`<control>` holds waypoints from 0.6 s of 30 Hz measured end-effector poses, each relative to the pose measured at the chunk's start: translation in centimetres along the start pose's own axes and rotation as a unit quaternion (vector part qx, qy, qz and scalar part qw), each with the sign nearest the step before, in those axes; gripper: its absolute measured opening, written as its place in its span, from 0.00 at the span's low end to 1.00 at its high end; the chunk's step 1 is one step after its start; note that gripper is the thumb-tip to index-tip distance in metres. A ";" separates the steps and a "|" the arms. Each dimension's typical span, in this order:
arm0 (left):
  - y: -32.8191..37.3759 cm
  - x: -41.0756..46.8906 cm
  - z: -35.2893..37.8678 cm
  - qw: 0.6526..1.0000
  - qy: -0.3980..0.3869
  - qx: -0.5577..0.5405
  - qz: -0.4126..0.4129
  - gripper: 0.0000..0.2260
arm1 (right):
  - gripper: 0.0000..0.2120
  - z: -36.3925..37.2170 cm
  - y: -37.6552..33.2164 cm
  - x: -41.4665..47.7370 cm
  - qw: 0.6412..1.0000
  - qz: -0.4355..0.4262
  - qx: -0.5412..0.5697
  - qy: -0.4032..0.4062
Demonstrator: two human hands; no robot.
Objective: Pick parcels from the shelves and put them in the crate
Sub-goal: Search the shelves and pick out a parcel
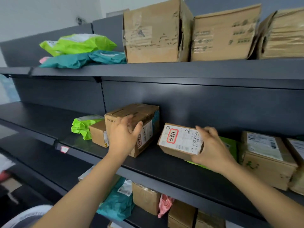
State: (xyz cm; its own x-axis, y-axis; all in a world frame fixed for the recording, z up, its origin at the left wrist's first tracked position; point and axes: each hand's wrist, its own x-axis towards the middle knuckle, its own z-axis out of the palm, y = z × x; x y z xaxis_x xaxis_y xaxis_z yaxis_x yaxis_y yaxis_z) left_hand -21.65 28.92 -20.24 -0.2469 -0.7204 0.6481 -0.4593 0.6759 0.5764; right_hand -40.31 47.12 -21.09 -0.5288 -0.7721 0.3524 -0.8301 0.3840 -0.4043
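Observation:
On the middle shelf (156, 163) my right hand (212, 150) grips the right end of a small cardboard box (177, 142) with a white label and a red stamp, tilted up off the shelf. My left hand (125, 137) lies with spread fingers on the front of a larger brown box (139, 119) standing to the left. It touches that box without a firm hold. No crate is in view.
A smaller brown box (98, 134) and a crumpled green bag (82, 125) sit left of the larger box. More labelled boxes (266, 155) stand to the right. The top shelf holds big cartons (154, 32) and green and teal bags (79, 45); the lower shelf holds several parcels (144, 196).

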 end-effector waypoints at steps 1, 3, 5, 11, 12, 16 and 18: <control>-0.8 0.7 -0.3 0.999 0.009 0.040 0.008 0.25 | 0.49 0.1 -0.1 0.1 1.000 0.012 0.001 0.002; -2.3 2.2 -0.8 0.993 -0.024 0.113 0.005 0.33 | 0.49 0.4 -0.4 0.3 0.999 0.036 0.009 0.006; -3.8 3.8 -1.0 0.982 -0.105 0.158 -0.020 0.41 | 0.49 0.8 -0.9 0.6 0.999 0.052 0.010 0.014; -6.5 5.8 0.0 0.952 -0.267 0.132 -0.065 0.52 | 0.48 2.8 -3.2 1.2 0.995 0.093 0.008 0.037; -6.9 5.8 0.4 0.955 -0.267 0.113 -0.057 0.52 | 0.47 3.3 -3.5 1.2 0.994 0.100 0.013 0.042; -8.0 5.6 1.2 0.978 -0.196 0.063 -0.026 0.48 | 0.47 4.9 -4.7 0.9 0.988 0.130 0.030 0.072; -7.9 5.4 1.2 0.988 -0.149 0.038 -0.007 0.46 | 0.47 5.2 -5.2 0.5 0.986 0.137 0.026 0.085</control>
State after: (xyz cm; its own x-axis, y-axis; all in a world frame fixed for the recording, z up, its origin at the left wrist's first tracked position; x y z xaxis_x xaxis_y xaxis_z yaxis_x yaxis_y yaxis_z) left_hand -20.39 19.52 -21.89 -0.4748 -0.7515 0.4580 -0.5243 0.6595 0.5387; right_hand -35.31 42.08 -23.15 -0.7582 -0.5444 0.3588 -0.6435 0.5362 -0.5462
